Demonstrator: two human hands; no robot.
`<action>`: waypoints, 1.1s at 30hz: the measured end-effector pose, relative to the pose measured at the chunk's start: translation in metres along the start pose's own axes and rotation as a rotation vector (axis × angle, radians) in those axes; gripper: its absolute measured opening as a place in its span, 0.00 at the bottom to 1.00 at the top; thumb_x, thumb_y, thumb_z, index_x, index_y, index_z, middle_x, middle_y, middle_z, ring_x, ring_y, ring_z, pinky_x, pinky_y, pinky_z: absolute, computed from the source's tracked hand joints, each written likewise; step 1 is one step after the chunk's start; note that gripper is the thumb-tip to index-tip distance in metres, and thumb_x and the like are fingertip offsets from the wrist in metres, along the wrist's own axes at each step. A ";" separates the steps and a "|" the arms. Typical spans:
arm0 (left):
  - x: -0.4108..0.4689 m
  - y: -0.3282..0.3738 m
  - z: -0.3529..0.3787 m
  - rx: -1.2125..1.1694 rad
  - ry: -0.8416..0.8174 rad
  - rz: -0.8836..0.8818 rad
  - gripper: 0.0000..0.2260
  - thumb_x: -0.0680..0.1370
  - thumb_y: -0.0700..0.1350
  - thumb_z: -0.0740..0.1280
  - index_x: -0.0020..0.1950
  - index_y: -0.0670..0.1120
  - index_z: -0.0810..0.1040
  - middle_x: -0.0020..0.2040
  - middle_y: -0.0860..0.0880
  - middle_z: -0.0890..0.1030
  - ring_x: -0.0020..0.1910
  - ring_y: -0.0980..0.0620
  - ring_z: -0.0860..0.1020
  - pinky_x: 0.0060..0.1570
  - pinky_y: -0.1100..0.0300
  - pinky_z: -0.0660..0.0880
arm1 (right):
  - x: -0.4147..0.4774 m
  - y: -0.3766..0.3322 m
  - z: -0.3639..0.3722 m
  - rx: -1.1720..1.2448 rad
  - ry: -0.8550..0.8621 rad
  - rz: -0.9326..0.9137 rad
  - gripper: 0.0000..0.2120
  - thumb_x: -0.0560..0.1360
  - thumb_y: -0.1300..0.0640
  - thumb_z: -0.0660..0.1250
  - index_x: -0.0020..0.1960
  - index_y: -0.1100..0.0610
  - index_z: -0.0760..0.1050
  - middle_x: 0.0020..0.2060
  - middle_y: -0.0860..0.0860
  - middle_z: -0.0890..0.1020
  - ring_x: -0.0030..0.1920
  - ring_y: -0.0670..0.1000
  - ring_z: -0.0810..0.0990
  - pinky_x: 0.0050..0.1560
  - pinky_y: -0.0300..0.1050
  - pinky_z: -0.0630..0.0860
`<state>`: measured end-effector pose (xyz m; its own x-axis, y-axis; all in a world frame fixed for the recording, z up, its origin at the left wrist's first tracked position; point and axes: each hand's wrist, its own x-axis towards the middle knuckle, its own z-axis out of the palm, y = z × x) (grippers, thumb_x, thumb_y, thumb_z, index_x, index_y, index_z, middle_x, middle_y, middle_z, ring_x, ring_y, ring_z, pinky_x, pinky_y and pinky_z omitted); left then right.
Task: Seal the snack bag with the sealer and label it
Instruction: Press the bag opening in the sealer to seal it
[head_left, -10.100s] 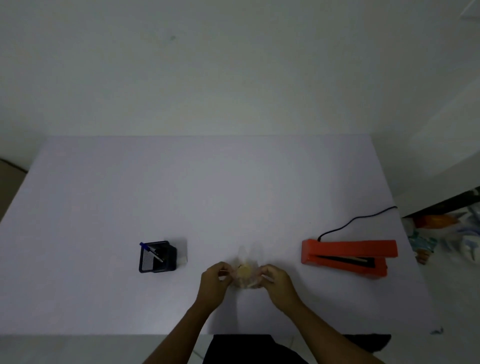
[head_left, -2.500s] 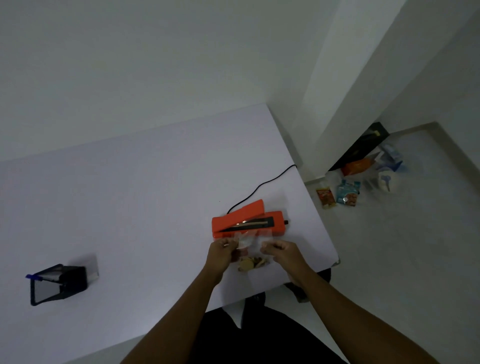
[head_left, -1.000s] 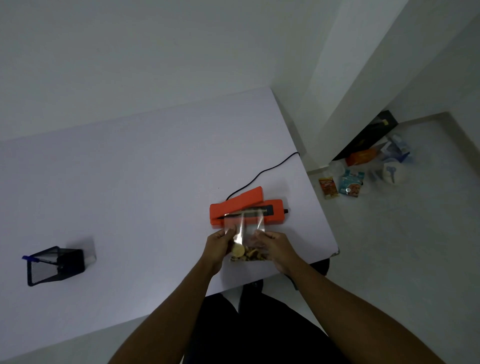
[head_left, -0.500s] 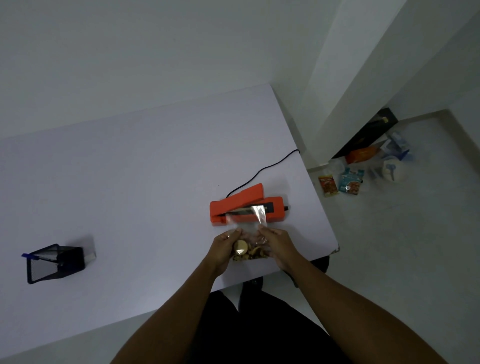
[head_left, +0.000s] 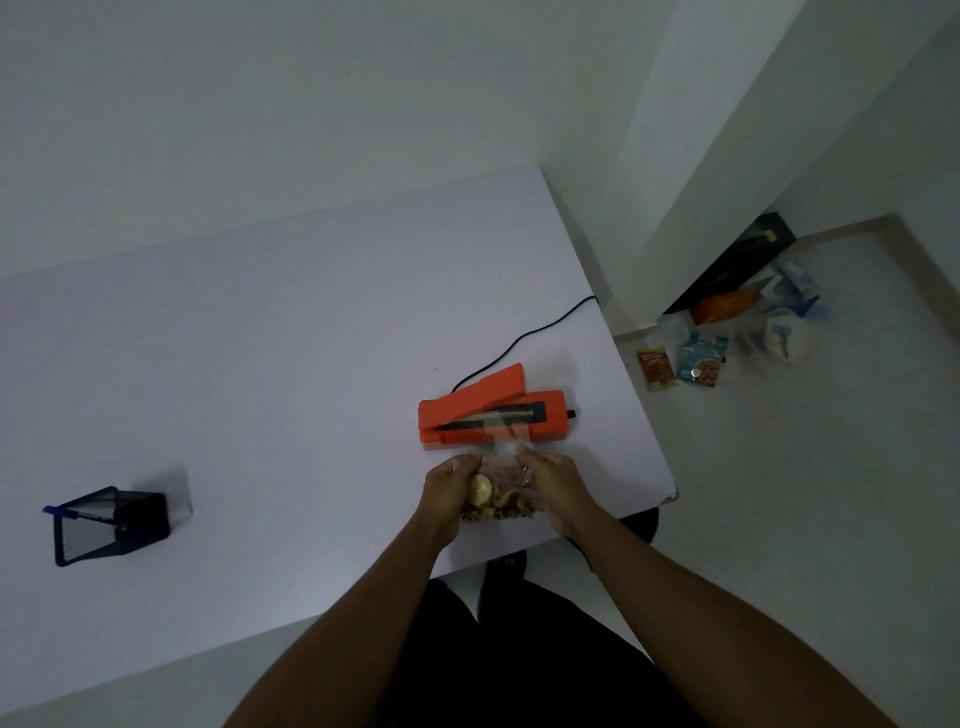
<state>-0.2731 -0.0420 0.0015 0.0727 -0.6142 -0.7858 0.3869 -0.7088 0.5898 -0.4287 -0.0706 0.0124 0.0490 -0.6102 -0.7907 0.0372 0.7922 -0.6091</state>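
Note:
A clear snack bag (head_left: 500, 491) with brownish snacks lies on the white table (head_left: 291, 332) near its right front corner. My left hand (head_left: 451, 488) grips the bag's left side and my right hand (head_left: 551, 486) grips its right side. The bag's open top reaches into the orange sealer (head_left: 491, 413), whose lid stands raised. The top lies across the sealer's dark strip.
A black cord (head_left: 524, 340) runs from the sealer to the table's right edge. A black mesh pen holder (head_left: 111, 525) with a blue pen stands at the left. Snack packets (head_left: 698, 358) and bags lie on the floor at the right.
Both hands have pushed the bag forward, and its open top now lies flatter inside the sealer's jaw. The lid stays raised.

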 end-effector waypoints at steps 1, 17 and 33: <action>0.001 0.000 0.000 0.005 0.007 0.000 0.15 0.80 0.48 0.67 0.55 0.36 0.81 0.47 0.38 0.86 0.49 0.38 0.84 0.49 0.50 0.82 | 0.000 0.000 0.000 0.001 0.005 0.006 0.14 0.76 0.49 0.69 0.50 0.60 0.83 0.44 0.58 0.87 0.46 0.58 0.86 0.44 0.49 0.82; 0.003 0.001 0.002 0.023 0.038 -0.052 0.14 0.79 0.49 0.68 0.52 0.38 0.83 0.47 0.39 0.86 0.45 0.43 0.84 0.40 0.57 0.80 | -0.004 -0.024 0.000 -0.347 0.408 -0.456 0.17 0.80 0.46 0.61 0.38 0.57 0.73 0.32 0.51 0.76 0.34 0.49 0.74 0.36 0.43 0.71; 0.005 0.001 0.008 0.051 0.061 -0.072 0.14 0.78 0.50 0.68 0.51 0.40 0.84 0.47 0.42 0.87 0.47 0.44 0.85 0.44 0.55 0.80 | -0.036 -0.099 0.033 -0.236 0.172 -0.910 0.11 0.75 0.53 0.69 0.43 0.58 0.70 0.35 0.51 0.72 0.36 0.47 0.70 0.39 0.42 0.73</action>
<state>-0.2797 -0.0484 -0.0004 0.1028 -0.5401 -0.8353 0.3463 -0.7678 0.5390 -0.4013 -0.1265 0.1033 -0.0470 -0.9989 0.0057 -0.2145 0.0045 -0.9767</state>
